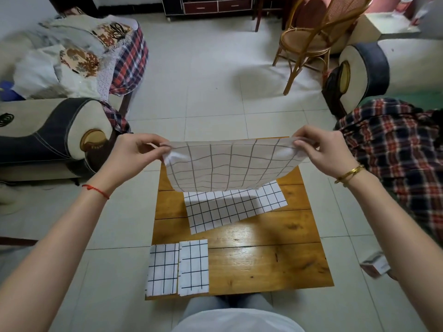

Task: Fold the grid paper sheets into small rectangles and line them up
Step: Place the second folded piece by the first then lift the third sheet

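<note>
A grid paper sheet (230,165) hangs in the air above the far half of the small wooden table (268,259), doubled over so it sags in a curve. My left hand (136,154) pinches its upper left corner and my right hand (326,149) pinches its upper right corner. Under it, another grid sheet (230,209) lies flat and askew on the table. Two folded grid rectangles (163,269) (194,267) lie side by side at the table's near left corner, touching.
A sofa arm (55,133) stands at the left and another sofa with a plaid cloth (398,149) at the right. A rattan chair (311,39) is on the tiled floor beyond the table. A small box (375,263) lies on the floor at the right.
</note>
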Demonstrator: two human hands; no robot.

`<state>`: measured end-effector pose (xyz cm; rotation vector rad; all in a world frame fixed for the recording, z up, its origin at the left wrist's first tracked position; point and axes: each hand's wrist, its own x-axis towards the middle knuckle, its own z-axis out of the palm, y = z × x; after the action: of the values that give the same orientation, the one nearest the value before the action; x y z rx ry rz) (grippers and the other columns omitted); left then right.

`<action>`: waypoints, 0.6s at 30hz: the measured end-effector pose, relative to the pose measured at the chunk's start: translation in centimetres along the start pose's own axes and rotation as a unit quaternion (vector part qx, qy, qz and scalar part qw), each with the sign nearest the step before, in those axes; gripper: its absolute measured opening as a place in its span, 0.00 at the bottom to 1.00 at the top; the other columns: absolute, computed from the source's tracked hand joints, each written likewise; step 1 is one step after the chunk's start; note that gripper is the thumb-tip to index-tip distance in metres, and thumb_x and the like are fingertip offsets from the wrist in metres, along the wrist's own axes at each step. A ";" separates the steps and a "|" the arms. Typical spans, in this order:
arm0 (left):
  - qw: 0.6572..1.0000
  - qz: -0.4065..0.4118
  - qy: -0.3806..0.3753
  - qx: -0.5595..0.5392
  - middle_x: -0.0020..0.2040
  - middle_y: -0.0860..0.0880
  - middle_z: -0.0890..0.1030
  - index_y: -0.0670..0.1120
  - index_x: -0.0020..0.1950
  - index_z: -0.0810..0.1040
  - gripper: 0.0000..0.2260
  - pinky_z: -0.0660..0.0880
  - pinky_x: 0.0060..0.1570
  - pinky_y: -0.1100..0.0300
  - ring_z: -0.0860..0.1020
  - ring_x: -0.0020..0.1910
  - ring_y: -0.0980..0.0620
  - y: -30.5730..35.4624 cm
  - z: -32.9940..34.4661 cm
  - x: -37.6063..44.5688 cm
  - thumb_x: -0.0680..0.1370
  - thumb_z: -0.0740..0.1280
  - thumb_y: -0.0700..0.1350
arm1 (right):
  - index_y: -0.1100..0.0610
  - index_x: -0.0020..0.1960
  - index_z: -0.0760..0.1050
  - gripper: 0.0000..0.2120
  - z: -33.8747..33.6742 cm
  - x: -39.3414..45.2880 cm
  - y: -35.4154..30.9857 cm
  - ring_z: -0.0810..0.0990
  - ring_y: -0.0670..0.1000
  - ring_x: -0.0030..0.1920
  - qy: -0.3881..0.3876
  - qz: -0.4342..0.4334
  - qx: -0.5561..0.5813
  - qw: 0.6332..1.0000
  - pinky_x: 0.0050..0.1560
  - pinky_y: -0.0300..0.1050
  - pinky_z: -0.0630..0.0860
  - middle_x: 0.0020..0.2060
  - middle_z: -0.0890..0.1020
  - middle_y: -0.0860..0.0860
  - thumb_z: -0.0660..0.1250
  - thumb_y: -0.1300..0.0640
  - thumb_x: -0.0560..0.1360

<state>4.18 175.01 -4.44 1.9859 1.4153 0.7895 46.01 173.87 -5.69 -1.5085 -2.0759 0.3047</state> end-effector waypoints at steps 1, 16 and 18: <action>0.999 -0.022 -0.015 -0.031 0.44 0.50 0.85 0.45 0.52 0.84 0.08 0.80 0.49 0.64 0.84 0.43 0.54 -0.1 -0.3 0.2 0.74 0.71 0.44 | 0.58 0.50 0.78 0.04 -0.2 0.3 -0.1 0.81 0.51 0.42 -0.005 0.006 0.009 1.000 0.43 0.49 0.79 0.40 0.82 0.50 0.66 0.58 0.76; 0.969 -0.164 -0.090 -0.162 0.46 0.45 0.85 0.43 0.48 0.84 0.06 0.81 0.51 0.55 0.82 0.43 0.49 -8.2 2.1 9.7 0.74 0.73 0.43 | 0.60 0.47 0.79 0.07 5.1 7.3 4.2 0.77 0.53 0.40 -0.043 0.160 0.067 0.984 0.40 0.45 0.73 0.38 0.80 0.56 0.67 0.56 0.76; 0.973 -0.162 -0.062 -0.151 0.46 0.45 0.84 0.42 0.48 0.83 0.05 0.80 0.51 0.60 0.82 0.44 0.52 -9.9 3.7 11.2 0.74 0.73 0.42 | 0.59 0.46 0.78 0.05 7.4 8.3 5.7 0.75 0.50 0.38 -0.044 0.190 0.063 0.979 0.37 0.41 0.69 0.37 0.79 0.54 0.66 0.58 0.76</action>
<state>3.79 188.01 -12.63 1.4995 1.4043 0.6740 44.69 184.57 -12.05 -1.8354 -1.7818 0.6455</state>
